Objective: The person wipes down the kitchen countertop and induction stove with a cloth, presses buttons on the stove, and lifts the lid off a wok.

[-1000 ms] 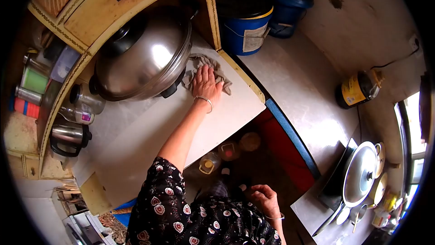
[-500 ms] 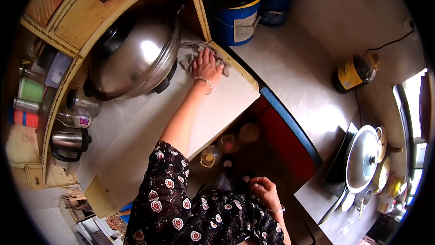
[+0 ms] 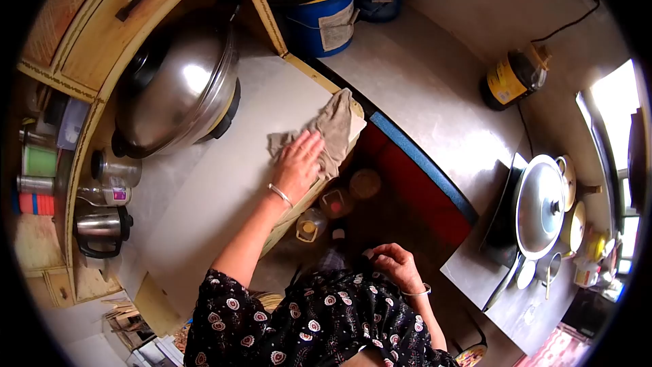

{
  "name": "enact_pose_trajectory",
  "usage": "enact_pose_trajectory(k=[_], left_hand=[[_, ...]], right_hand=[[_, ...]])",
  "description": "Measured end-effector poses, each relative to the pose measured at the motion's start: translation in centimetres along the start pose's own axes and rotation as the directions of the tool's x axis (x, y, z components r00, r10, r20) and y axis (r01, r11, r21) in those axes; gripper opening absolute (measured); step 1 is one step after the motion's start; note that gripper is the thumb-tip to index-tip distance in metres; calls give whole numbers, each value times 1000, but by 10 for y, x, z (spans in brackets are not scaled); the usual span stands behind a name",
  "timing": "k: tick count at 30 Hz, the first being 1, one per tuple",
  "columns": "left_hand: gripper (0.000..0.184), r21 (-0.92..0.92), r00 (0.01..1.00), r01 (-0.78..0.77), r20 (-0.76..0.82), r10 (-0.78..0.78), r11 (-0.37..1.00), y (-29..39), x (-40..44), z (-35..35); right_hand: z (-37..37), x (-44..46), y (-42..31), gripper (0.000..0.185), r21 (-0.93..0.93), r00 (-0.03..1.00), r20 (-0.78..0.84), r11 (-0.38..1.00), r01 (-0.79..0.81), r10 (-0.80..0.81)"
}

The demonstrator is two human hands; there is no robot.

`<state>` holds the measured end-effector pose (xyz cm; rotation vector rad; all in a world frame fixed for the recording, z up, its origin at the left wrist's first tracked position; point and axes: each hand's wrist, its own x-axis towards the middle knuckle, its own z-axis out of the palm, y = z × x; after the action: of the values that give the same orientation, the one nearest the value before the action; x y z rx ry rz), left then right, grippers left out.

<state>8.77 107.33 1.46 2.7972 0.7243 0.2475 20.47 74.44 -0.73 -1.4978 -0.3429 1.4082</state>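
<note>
A crumpled grey-brown cloth lies at the front corner of the pale cabinet top, one end draped over the edge. My left hand presses down on it, fingers together, with a bangle on the wrist. In front of my body, away from any object, hangs my right hand, its fingers loosely bent and nothing visible in them. A large lidded steel pot stands behind the cloth on the same top.
Shelves at left hold glass jars and a steel jug. A blue bucket and a dark bottle stand on the grey counter. At right is a lidded pan. Plastic bottles sit below the cabinet edge.
My left hand has drawn the cloth from beside the pot toward me, to the cabinet's front edge, where it is more spread out. The view has shifted slightly; my right hand stays put.
</note>
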Motion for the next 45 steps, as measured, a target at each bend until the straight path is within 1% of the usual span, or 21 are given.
enact_pose_trajectory(k=[2,4,5,6,8,12,15,16,18,19,20,21,23,27,32,35,37,41,43,44,45], left_hand=[[47,25,997,43,-66,-41,999,-24,25,8],[45,65,992,82,-103,-75,994,-34,56,5],[44,99,990,89,-118,-77,991,-34,73,5],[44,94,983,40,-184,-22,995,-38,86,12],[44,4,969,-69,-237,68,998,-28,99,23],[39,-131,942,-245,-268,203,961,13,101,30],[33,-346,928,-287,-330,171,893,34,103,35],[22,-400,891,-320,-436,129,859,46,106,35],[22,-715,972,-78,-208,-105,695,63,104,34],[23,-819,980,67,-53,-191,570,73,101,30],[27,-888,990,91,30,-141,451,82,101,23],[27,-978,992,90,71,-106,187,91,106,32],[29,-955,962,248,262,-78,-162,108,109,41],[33,-909,941,337,335,50,-245,136,116,56],[33,-927,938,345,336,82,-144,181,129,63],[33,-937,949,315,309,62,-147,205,138,59],[32,-969,972,234,235,0,-72,205,149,67],[32,-978,981,193,195,-22,-82,219,175,70],[37,-978,979,201,198,-49,64,216,191,101],[40,-914,994,109,99,-46,390,216,198,125],[44,-742,1000,6,3,-5,670,213,206,160]], right_hand=[[-2,-4,-1,21,8,1000,-15,1000,-23,23],[-2,-5,1,21,-19,1000,-25,1000,16,-16],[-2,-7,3,21,-30,999,-40,999,33,-34],[-3,-9,7,21,-45,998,-44,998,51,-53],[-2,-8,12,22,-80,994,-50,993,89,-93],[0,-16,6,22,-74,996,-84,997,31,-37],[-2,-19,7,22,-115,991,-105,990,75,-87],[-1,-21,5,23,-42,992,-118,998,37,-41],[-4,-26,1,23,-5,989,-145,999,39,-39],[-3,-30,2,24,14,987,-159,999,39,-36],[-3,-31,10,24,-37,973,-208,995,94,-100],[-3,-35,13,23,-13,969,-226,995,96,-96],[-6,-43,18,23,29,963,-253,995,101,-90],[-18,-62,28,23,142,954,-295,985,95,-50],[-52,-88,42,21,134,928,-362,980,147,-89],[-72,-97,49,20,155,909,-407,975,162,-87],[-83,-100,59,20,157,902,-423,973,170,-90],[-99,-105,66,20,187,883,-466,969,160,-56],[-105,-106,70,22,204,870,-492,969,141,-23],[-107,-107,71,22,206,863,-506,972,118,3],[-110,-107,71,22,207,852,-522,974,96,27]])
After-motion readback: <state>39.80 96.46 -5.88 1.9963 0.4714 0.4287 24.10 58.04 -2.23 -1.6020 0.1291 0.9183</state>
